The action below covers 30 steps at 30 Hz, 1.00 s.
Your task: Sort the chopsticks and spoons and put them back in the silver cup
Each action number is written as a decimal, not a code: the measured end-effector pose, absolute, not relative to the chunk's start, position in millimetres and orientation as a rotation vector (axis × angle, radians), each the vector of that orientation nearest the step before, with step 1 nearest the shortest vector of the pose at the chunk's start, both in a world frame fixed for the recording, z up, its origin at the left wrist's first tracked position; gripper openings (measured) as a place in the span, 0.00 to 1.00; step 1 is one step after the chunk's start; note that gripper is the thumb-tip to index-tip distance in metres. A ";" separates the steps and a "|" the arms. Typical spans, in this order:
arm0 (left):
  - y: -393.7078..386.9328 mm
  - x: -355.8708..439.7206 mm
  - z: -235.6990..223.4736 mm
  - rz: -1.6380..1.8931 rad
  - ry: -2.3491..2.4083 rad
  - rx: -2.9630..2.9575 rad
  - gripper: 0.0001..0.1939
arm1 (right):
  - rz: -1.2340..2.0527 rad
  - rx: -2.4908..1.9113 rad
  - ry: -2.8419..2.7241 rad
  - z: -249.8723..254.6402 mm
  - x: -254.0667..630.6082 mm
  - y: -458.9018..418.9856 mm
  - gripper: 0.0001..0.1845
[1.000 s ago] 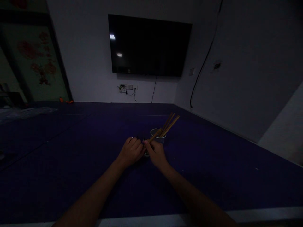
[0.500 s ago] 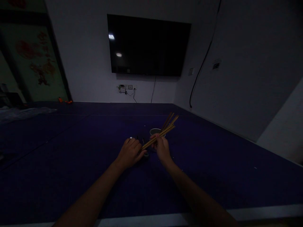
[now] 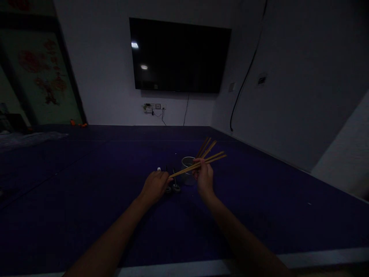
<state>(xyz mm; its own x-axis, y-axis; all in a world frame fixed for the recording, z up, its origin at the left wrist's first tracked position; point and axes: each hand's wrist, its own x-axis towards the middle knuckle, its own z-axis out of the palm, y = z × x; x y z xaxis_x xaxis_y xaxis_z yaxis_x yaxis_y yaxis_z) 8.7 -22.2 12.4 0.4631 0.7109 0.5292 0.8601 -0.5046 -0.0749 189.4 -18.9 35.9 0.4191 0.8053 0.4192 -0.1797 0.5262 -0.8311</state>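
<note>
My right hand (image 3: 205,177) is closed around a pair of wooden chopsticks (image 3: 184,170), just right of a round metal-looking container (image 3: 188,158). The chopsticks slant down to the left, where my left hand (image 3: 155,185) is closed at their lower ends. More chopsticks (image 3: 203,146) stand tilted in the container and lean to the right; my right hand partly hides them. Beside my left hand's fingers lie dark spoon-like utensils (image 3: 175,187), their round ends toward me. A small white-topped item (image 3: 158,169) shows behind my left hand, mostly hidden.
A blue-purple surface (image 3: 115,215) spreads around, with a pale front edge (image 3: 178,268). Crumpled clear plastic (image 3: 34,139) and small orange items (image 3: 77,123) lie at the far left. On the wall hang a television (image 3: 180,55) and a loose black cable (image 3: 245,80).
My right hand has moved right along the chopsticks, and their upper ends now reach farther right and fan apart. My left hand has shifted slightly left, showing more of the dark utensils.
</note>
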 end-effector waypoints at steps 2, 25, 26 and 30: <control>-22.7 9.0 12.5 -0.666 -1.326 -2.386 0.18 | 0.722 -0.787 -0.943 36.5 188.2 -20.3 0.26; -18.8 10.3 0.2 -0.723 -1.213 -2.397 0.16 | -0.060 -1.083 -0.937 53.3 232.7 -21.0 0.26; -18.9 10.3 0.6 -0.715 -1.216 -2.405 0.16 | -0.077 -1.123 -0.967 52.8 232.8 -20.4 0.27; -18.9 10.4 1.5 -0.713 -1.224 -2.427 0.15 | -0.061 -1.215 -1.064 50.6 231.2 -17.0 0.30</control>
